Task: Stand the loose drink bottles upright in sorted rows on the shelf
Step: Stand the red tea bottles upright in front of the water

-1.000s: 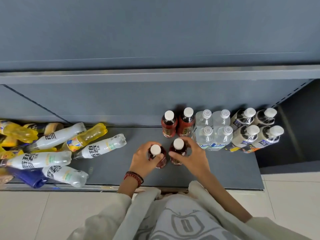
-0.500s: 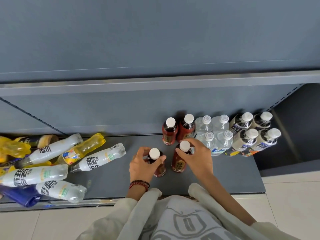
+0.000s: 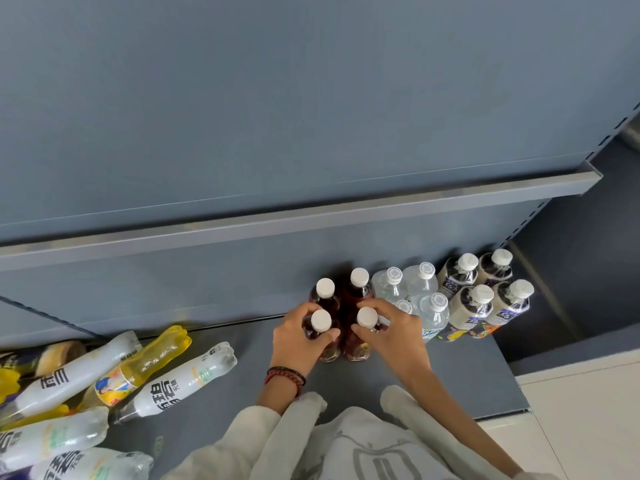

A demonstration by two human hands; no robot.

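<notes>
Left hand (image 3: 298, 341) grasps one upright tea bottle (image 3: 320, 322); right hand (image 3: 391, 332) grasps its neighbour (image 3: 366, 318), shelf (image 3: 467, 375).

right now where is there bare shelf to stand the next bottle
Widest bare deck: between the lying white soda bottle and the left hand. A narrower strip runs before the water bottles, right of the right hand. Crowded: both hands' tea bottles, the upright rows, the loose pile far left.

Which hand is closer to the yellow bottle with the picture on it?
Left. The left hand grips a red-brown bottle to the right of the yellow bottle, with bare shelf between. The right hand holds the neighbouring red-brown bottle, farther right.
</notes>
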